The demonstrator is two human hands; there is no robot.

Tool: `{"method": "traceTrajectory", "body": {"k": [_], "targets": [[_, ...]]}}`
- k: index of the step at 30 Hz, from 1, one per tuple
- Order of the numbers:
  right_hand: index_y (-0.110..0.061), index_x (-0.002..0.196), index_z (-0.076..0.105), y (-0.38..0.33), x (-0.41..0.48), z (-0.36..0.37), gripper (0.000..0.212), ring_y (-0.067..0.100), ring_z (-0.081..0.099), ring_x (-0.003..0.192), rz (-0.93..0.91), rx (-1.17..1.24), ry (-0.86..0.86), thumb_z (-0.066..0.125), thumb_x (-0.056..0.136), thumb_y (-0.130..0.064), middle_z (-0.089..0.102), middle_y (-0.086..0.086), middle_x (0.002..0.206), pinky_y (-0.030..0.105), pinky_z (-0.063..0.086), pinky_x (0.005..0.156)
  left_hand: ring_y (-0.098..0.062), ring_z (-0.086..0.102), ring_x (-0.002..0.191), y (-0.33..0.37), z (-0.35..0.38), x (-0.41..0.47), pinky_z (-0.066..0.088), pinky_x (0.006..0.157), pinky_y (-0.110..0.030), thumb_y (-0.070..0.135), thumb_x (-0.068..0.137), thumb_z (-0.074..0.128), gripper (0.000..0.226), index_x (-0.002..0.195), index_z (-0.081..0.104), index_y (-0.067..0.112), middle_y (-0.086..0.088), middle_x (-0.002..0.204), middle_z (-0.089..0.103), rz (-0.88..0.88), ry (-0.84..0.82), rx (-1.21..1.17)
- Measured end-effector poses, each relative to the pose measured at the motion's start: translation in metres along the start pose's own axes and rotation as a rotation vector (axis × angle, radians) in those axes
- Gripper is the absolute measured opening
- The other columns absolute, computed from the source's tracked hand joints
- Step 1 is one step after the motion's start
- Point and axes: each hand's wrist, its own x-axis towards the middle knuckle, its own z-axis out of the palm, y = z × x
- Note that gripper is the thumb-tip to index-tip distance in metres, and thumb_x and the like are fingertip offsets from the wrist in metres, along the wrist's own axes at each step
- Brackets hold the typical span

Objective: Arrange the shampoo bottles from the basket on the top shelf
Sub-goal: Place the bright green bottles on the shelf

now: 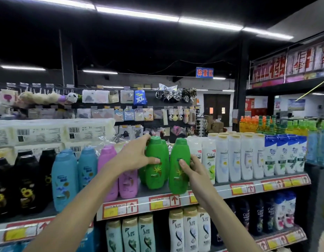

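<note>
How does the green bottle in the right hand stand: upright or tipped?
Upright. The green bottle has its cap on top, base down by the shelf edge; the right hand grips it.

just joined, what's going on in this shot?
A person is stocking shampoo on the top shelf of a store aisle. The left hand grips a green bottle that stands in the gap between the pink bottles and the white Clear bottles. The right hand holds a second green bottle beside it at the shelf's front edge; whether it is set down yet is unclear. The basket is out of view.
</note>
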Motion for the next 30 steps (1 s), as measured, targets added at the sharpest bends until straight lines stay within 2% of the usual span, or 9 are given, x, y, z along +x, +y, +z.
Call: {"method": "traceTrajectory", "body": {"k": [5,9,11,13,16,18,21,26,30], "targets": [[-0.017,0.127,0.056,0.020,0.034,0.003,0.031,0.018,0.069,0.106,-0.003,-0.025,0.026,0.062,0.096,-0.020,0.068,0.005,0.119,0.039,0.058,0.089,-0.018,0.062,0.094,-0.009,0.012,0.023,0.051,0.090,-0.036,0.044,0.074,0.084,0.070,0.126,0.043,0.022,0.001,0.112,0.067,0.019,0.000,0.207],[-0.024,0.121,0.056,0.039,0.048,0.002,0.027,0.004,0.069,0.097,-0.008,-0.046,0.014,0.062,0.096,-0.017,0.068,-0.001,0.116,0.022,0.058,0.073,-0.015,0.059,0.091,-0.017,0.017,0.031,0.045,0.099,-0.036,0.044,0.075,0.083,0.077,0.135,0.035,0.030,0.004,0.110,0.069,0.082,0.023,0.285],[-0.027,0.120,0.056,0.046,0.053,0.003,0.026,0.000,0.068,0.097,-0.012,-0.084,-0.017,0.063,0.096,-0.019,0.067,-0.003,0.116,0.019,0.057,0.073,-0.016,0.059,0.093,-0.020,0.017,0.032,0.040,0.104,-0.039,0.044,0.076,0.082,0.075,0.132,0.036,0.030,0.010,0.099,0.066,0.071,-0.003,0.315],[-0.027,0.121,0.056,0.050,0.058,0.005,0.029,0.005,0.066,0.105,-0.033,-0.111,-0.047,0.064,0.095,-0.021,0.067,-0.003,0.118,0.027,0.058,0.085,-0.016,0.052,0.088,-0.021,0.018,0.035,0.041,0.098,-0.038,0.044,0.076,0.082,0.071,0.130,0.038,0.028,0.017,0.079,0.052,0.052,-0.015,0.336],[-0.028,0.125,0.056,0.054,0.064,0.008,0.032,0.010,0.063,0.113,-0.043,-0.137,-0.074,0.065,0.094,-0.022,0.066,-0.005,0.120,0.036,0.055,0.096,-0.015,0.043,0.087,-0.020,0.018,0.038,0.029,0.085,-0.031,0.045,0.077,0.080,0.067,0.127,0.041,0.026,0.017,0.071,0.041,0.032,-0.008,0.400],[-0.029,0.124,0.056,0.055,0.066,0.010,0.032,0.010,0.063,0.113,-0.048,-0.137,-0.086,0.065,0.094,-0.022,0.066,-0.005,0.122,0.038,0.055,0.096,-0.015,0.041,0.091,-0.021,0.018,0.041,0.026,0.086,-0.031,0.045,0.077,0.080,0.066,0.127,0.042,0.025,0.018,0.072,0.039,0.020,-0.009,0.419],[-0.027,0.126,0.055,0.057,0.071,0.012,0.034,0.011,0.063,0.114,-0.078,-0.142,-0.082,0.065,0.094,-0.021,0.065,-0.007,0.122,0.040,0.055,0.096,-0.014,0.043,0.092,-0.022,0.018,0.045,0.031,0.102,-0.036,0.044,0.075,0.082,0.068,0.126,0.043,0.023,0.018,0.079,0.042,0.017,-0.029,0.427],[-0.024,0.128,0.055,0.061,0.076,0.011,0.036,0.009,0.062,0.114,-0.071,-0.114,-0.067,0.064,0.094,-0.020,0.066,-0.006,0.121,0.038,0.056,0.096,-0.014,0.054,0.097,-0.027,0.022,0.056,0.044,0.089,-0.029,0.038,0.070,0.087,0.069,0.124,0.047,0.021,0.003,0.113,0.062,-0.001,-0.039,0.366],[-0.027,0.125,0.056,0.065,0.080,0.009,0.032,0.003,0.065,0.107,-0.063,-0.077,-0.076,0.064,0.095,-0.020,0.068,-0.008,0.117,0.028,0.058,0.085,-0.014,0.056,0.102,-0.029,0.022,0.061,0.047,0.091,-0.029,0.034,0.071,0.086,0.066,0.123,0.048,0.021,0.003,0.117,0.061,-0.035,-0.065,0.334]]}}
